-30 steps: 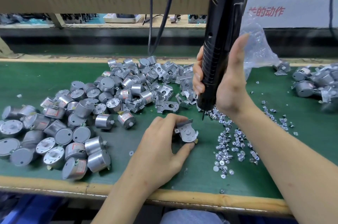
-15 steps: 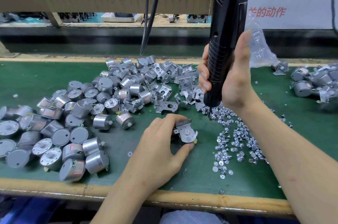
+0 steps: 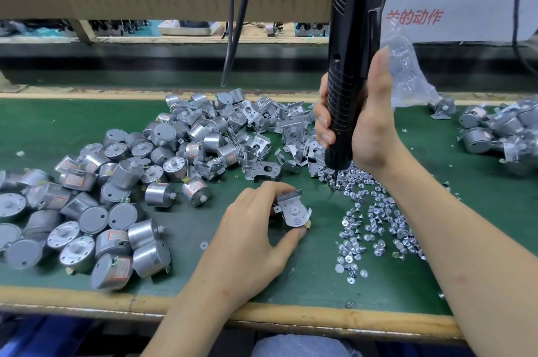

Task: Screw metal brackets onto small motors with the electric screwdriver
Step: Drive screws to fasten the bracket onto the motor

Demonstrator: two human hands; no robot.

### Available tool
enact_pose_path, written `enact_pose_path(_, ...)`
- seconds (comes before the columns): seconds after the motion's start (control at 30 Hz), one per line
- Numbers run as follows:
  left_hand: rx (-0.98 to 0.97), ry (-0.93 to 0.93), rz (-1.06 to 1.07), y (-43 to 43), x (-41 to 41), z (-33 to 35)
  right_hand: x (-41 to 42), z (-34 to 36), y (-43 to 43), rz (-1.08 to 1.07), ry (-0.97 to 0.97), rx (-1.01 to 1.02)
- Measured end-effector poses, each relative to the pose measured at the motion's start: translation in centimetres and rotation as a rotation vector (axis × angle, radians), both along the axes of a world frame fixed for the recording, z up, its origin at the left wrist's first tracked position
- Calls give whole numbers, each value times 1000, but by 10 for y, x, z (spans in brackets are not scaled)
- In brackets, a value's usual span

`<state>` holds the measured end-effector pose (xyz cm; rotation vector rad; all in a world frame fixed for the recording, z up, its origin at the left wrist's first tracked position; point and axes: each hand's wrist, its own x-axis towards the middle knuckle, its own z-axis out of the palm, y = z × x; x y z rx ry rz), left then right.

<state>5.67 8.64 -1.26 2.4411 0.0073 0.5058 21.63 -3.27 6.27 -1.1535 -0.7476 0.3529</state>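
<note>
Your right hand (image 3: 369,123) still grips the screwdriver (image 3: 353,65) upright. Since a second ago it has shifted slightly right, and the bit now dips into the far edge of the screws (image 3: 378,219). Your left hand (image 3: 253,228) has not moved: thumb and fingers hold the bracketed motor (image 3: 292,212) on the counter (image 3: 43,129), just left of the screws.
</note>
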Motion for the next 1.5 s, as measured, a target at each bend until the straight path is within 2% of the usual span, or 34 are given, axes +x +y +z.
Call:
enact_pose_path(1.13,-24,17,15,-1,0,2,-2,-5,2,42,28,-17)
enact_pose_path(1.5,3,17,13,-2,0,5,-2,-2,-1,56,9,37)
